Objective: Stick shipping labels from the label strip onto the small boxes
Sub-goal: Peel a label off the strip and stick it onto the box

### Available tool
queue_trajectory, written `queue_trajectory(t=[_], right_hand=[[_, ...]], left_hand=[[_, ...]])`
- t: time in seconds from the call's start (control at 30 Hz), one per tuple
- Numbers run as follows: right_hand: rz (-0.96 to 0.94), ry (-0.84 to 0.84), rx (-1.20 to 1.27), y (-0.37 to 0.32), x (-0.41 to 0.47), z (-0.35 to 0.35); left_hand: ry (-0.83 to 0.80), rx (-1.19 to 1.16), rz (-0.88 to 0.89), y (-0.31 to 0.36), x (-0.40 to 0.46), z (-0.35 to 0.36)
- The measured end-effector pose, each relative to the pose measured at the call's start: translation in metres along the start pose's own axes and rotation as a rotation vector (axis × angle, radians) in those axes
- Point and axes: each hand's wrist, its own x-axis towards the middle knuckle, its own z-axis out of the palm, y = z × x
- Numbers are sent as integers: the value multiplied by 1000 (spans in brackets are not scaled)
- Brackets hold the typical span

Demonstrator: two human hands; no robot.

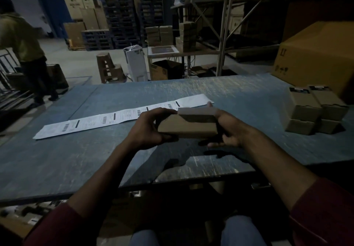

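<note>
A small brown cardboard box [188,126] is held above the blue-grey table [76,155], between both hands. My left hand [147,128] grips its left end, thumb over the top. My right hand [228,130] grips its right end, fingers curled beneath and a fingertip showing past the far edge. A pale label shows along the box's top face. The long white label strip [107,119] lies flat on the table beyond the box, running from lower left to upper right, with several barcoded labels on it.
A stack of small brown boxes [316,109] with labels on top stands at the table's right, and a large carton [318,56] sits behind it. A person [23,48] stands on the floor at far left. Pallets, cartons, stools and shelving fill the background.
</note>
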Motion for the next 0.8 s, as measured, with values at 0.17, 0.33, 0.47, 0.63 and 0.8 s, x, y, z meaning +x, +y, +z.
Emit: queue_trajectory(t=[0.17,0.33,0.47,0.63,0.8], right_hand=[[-335,-149,-28,10,3,-17],[-655,-159,-366,12,-3,-23],[-680,-99,-410,19,5,-26],[-671,-93,-348,24,7,-28],[-686,-88,-373,29,10,-31]], left_hand=[[61,-143,-128,-5,-3,7],[16,-256,-214,-7,-3,8],[-29,-289,-255,-10,-2,9],[-183,-188,-224,-4,6,1],[-184,-120,-160,-8,7,4]])
